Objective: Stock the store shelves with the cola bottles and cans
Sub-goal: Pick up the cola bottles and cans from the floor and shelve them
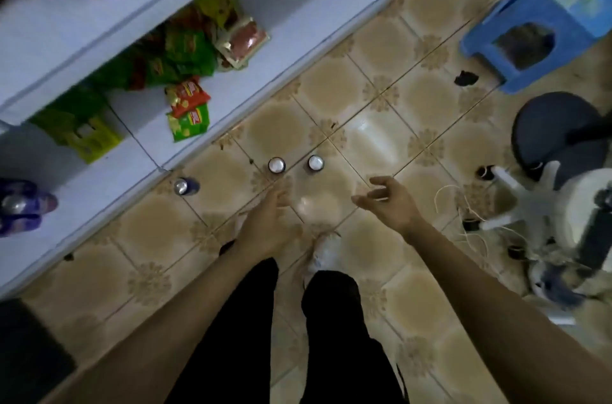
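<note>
Judging from what lies beneath you, most of the stocking is yet to be done: three drinks stand upright on the tiled floor (pixel 364 138) and none of them has reached the shelf (pixel 251 79). A silver-topped can (pixel 183 186) sits just beside the foot of the shelf. Further out in the aisle, a first white-topped drink (pixel 276 165) and a second white-topped drink (pixel 315 162) stand near each other but apart (seen from straight above, little more than their tops shows). Your left hand (pixel 271 225) reaches down toward that pair with its fingers relaxed and nothing in it, short of touching either one. Your right hand (pixel 387 201) hangs a little to the side, fingers loosely curled around nothing at all. The board nearest the drinks carries snack packets (pixel 188 109) and has bare white surface to their right, so room for the colas looks to be there. A purple bundle (pixel 23 205) at the far left of the bottom board might be drinks already put away, but it is too smeared to count toward the tally. As far as you can see, what remains is to lift all three from the floor and set them upright on the shelf, the two white-topped ones being closest to your hands.
</note>
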